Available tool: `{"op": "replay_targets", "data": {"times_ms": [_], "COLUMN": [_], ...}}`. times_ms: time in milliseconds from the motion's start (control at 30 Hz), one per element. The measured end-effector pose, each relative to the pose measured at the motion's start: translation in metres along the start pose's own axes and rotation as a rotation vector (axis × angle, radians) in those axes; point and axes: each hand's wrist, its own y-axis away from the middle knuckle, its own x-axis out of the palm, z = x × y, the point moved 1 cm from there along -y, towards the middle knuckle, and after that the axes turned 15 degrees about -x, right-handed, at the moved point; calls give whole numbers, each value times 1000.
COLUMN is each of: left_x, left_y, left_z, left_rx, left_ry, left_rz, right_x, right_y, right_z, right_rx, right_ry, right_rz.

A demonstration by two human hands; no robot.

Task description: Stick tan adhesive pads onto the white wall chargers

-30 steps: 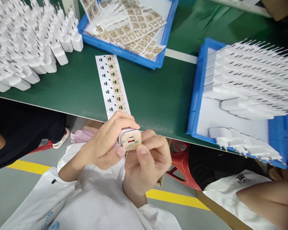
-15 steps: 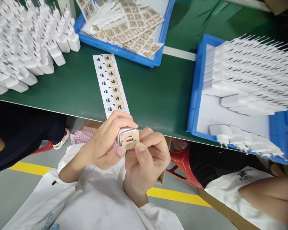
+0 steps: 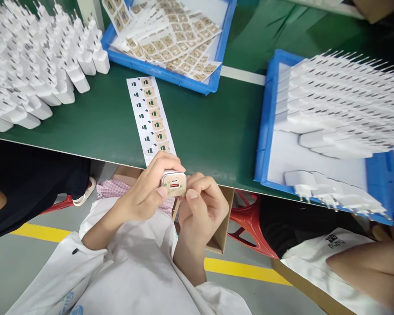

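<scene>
Left hand [image 3: 144, 197] pinches one white charger [image 3: 173, 183] between thumb and curled fingers, port face turned up toward the camera, probably so the face stays readable; it sits just off the near edge of the green table [image 3: 210, 127], above the lap; right hand [image 3: 202, 210] is curled beside it, thumb and forefinger pressed together at the charger's lower right corner, fingertips touching or nearly touching the face, possibly nipping a film or label edge, too small to tell; one label strip [image 3: 151, 116] lies flat on the table just far of the hands, near end reaching the table edge, within easy reach; about seven tan labels left in its right column, left column mostly peeled; far blue tray [image 3: 170, 74] holds a fanned pile of label sheets, too many to count; far left, dozens of white chargers [image 3: 36, 65] stand in rows, prongs up; right blue tray [image 3: 265, 131] holds more rows lying with prongs pointing right, count unclear from blur; two blue trays in all; another person's arm [image 3: 367, 271] at near right; a cardboard box [image 3: 221, 227] under the hands.
</scene>
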Motion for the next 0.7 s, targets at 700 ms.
{"op": "replay_targets", "data": {"times_ms": [700], "left_x": [8], "left_y": [2], "left_z": [23], "left_rx": [51], "left_ry": [-132], "left_rz": [6], "right_x": [-9], "right_y": [1], "right_z": [-21], "right_rx": [220], "right_ry": [251], "right_rz": [146]}}
